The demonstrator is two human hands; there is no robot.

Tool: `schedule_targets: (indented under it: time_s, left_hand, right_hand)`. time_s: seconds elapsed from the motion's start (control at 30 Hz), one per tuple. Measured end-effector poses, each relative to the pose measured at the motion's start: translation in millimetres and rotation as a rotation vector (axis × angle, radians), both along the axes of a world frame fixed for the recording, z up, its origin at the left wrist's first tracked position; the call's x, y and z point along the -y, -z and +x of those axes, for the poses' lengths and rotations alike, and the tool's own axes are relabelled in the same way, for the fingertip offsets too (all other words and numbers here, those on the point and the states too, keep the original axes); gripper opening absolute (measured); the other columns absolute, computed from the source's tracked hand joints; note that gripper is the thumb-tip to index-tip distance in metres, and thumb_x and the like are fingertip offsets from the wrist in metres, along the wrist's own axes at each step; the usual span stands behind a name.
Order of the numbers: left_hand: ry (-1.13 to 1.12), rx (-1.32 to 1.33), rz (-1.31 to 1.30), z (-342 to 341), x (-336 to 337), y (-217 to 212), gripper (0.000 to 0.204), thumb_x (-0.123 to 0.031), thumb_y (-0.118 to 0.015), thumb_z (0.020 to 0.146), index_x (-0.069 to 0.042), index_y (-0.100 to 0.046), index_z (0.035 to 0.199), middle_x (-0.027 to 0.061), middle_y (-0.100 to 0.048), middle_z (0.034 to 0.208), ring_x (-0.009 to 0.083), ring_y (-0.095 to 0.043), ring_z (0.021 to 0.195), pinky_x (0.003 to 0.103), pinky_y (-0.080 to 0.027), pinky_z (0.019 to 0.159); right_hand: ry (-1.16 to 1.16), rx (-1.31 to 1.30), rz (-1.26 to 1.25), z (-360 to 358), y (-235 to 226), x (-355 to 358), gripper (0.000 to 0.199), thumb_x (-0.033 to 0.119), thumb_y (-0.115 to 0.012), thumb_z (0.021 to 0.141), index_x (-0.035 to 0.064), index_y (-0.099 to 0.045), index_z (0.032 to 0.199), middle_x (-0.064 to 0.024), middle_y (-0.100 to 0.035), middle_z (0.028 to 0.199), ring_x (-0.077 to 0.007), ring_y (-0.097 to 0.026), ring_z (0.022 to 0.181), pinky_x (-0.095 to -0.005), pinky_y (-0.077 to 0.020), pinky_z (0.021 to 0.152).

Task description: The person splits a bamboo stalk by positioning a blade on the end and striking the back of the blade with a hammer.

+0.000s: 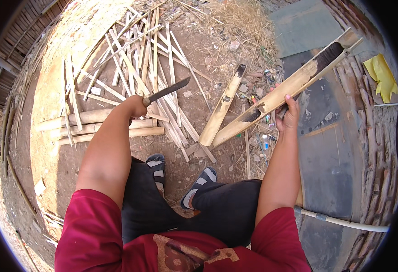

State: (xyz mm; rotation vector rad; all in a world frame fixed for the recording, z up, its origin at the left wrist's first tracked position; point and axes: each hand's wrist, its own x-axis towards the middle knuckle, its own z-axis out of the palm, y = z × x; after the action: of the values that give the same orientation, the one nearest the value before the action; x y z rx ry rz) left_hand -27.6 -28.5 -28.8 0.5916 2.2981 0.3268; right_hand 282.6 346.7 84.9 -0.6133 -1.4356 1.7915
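Over bare earth (174, 165), the left grip (138, 108) is clenched around the handle of a machete (169, 89), its dark blade angled away to the right, while the right grip (288, 114) grasps the near edge of a long split bamboo (283, 93), thumb on top. The bamboo slants up and rightward from ahead of sandalled feet (203, 177), its lower end close beside a shorter split bamboo (221, 109). Thin strips (155, 54) lie heaped farther off, near round poles (87, 119) on the left.
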Motion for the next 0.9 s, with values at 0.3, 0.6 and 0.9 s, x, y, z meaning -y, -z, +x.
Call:
schedule_targets:
  time_s: [0.3,0.6,0.9]
  left_hand:
    - [-0.057,0.000,0.025,0.8,-2.7,-2.1,0.026,-0.010,-0.072,0.079,0.004,-0.072,0.101,0.0188,-0.071,0.080,0.0295,-0.069,0.065,0.043,-0.055,0.059]
    - [-0.039,-0.213,0.133,19.9,-32.9,-64.6,0.045,-0.022,-0.078,0.077,0.001,-0.070,0.115,0.0208,-0.074,0.097,0.0328,-0.073,0.089,0.044,-0.058,0.081]
    - [-0.156,-0.174,0.333,36.8,-7.9,-132.0,0.038,-0.029,-0.078,0.087,0.000,-0.065,0.107,0.0062,-0.063,0.076,0.0156,-0.059,0.066,0.034,-0.050,0.062]
  right_hand:
    - [0.279,0.678,0.149,22.9,30.1,-32.1,0.052,0.027,-0.077,0.092,-0.0020,-0.054,0.128,-0.0164,-0.067,0.123,-0.0242,-0.069,0.108,-0.0350,-0.0543,0.086]
    - [0.064,0.701,-0.014,43.4,-2.9,-8.7,0.045,0.040,-0.065,0.102,0.0039,-0.053,0.128,-0.0090,-0.068,0.102,-0.0178,-0.070,0.082,-0.0296,-0.0585,0.065]
    - [-0.378,1.297,0.234,92.5,53.4,-27.1,0.038,0.039,-0.068,0.099,0.0019,-0.059,0.095,-0.0022,-0.052,0.063,-0.0137,-0.052,0.048,-0.0354,-0.0426,0.044]
